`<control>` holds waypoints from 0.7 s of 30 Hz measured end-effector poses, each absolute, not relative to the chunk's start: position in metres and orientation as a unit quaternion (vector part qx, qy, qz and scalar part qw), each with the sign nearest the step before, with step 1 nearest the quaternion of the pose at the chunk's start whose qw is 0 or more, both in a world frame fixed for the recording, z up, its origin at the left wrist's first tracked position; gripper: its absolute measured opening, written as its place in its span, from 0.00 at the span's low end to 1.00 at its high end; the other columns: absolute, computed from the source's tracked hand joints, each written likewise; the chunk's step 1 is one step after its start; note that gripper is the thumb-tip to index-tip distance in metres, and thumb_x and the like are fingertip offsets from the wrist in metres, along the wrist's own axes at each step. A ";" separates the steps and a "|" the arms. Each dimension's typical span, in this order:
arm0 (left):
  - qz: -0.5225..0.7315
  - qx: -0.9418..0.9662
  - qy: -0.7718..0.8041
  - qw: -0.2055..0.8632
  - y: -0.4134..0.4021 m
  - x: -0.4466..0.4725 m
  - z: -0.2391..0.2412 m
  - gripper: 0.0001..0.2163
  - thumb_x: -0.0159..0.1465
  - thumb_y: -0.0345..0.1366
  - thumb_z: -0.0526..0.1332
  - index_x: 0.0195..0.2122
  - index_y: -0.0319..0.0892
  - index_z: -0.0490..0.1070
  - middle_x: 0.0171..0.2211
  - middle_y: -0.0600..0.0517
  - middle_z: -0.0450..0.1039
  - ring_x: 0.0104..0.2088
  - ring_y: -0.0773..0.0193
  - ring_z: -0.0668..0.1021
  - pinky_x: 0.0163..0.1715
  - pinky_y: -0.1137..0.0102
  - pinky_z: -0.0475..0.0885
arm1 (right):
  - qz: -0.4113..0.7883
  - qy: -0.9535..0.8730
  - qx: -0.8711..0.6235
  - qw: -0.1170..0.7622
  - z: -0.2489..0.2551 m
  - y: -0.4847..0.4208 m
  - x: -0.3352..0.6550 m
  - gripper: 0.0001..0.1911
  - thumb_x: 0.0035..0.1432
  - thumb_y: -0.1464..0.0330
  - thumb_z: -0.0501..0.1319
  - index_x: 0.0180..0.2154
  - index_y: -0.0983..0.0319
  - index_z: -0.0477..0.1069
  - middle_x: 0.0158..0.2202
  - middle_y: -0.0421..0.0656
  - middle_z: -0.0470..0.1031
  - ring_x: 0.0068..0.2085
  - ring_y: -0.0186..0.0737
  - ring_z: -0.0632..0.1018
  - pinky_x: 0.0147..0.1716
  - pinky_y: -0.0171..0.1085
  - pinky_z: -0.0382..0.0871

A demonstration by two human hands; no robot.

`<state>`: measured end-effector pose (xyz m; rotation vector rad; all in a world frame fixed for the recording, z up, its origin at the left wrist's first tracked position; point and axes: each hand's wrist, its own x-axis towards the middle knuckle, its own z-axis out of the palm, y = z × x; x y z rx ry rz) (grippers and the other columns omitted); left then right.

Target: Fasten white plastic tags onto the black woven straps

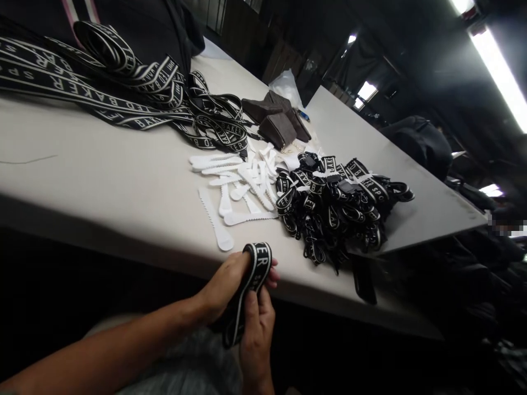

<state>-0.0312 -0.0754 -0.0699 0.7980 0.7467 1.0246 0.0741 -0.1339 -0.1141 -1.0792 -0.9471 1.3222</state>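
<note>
A black webbing strap (260, 264) with white edge lines and white lettering is looped in a flat coil just off the table's front edge. My left hand (228, 282) reaches into the coil, its fingers partly hidden behind the strap. Thumb and fingers of my right hand (257, 323) pinch the strap's lower part. On the table beyond lie several white plastic strips (247, 181) with toothed edges and rounded ends. One such strip (216, 219) lies apart, nearest my hands. To the right is a heap of coiled straps (329, 203), some bound with white strips.
Long loose straps (123, 99) trail over the left of the pale table (102, 159), beside a dark bag (140, 27). Dark brown pouches (280, 120), a blue pen-like item (303, 115) and a clear plastic bag (286, 86) lie at the back.
</note>
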 end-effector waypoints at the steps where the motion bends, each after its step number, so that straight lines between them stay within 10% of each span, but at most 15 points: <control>1: 0.463 0.364 0.345 0.731 -0.078 -0.032 -0.071 0.24 0.69 0.51 0.52 0.41 0.36 0.79 0.38 0.41 0.82 0.40 0.51 0.82 0.42 0.65 0.77 | 0.567 -0.382 -0.457 0.568 -0.114 -0.133 0.070 0.25 0.66 0.52 0.60 0.57 0.60 0.71 0.52 0.49 0.77 0.55 0.51 0.77 0.55 0.45 0.72; 21: 0.541 0.505 0.433 0.516 -0.132 -0.071 -0.115 0.22 0.74 0.50 0.50 0.58 0.44 0.72 0.54 0.46 0.75 0.54 0.53 0.77 0.58 0.65 0.72 | 0.210 -0.761 -0.463 0.403 -0.090 -0.129 0.044 0.17 0.72 0.66 0.45 0.43 0.61 0.72 0.28 0.46 0.78 0.25 0.43 0.79 0.23 0.37 0.69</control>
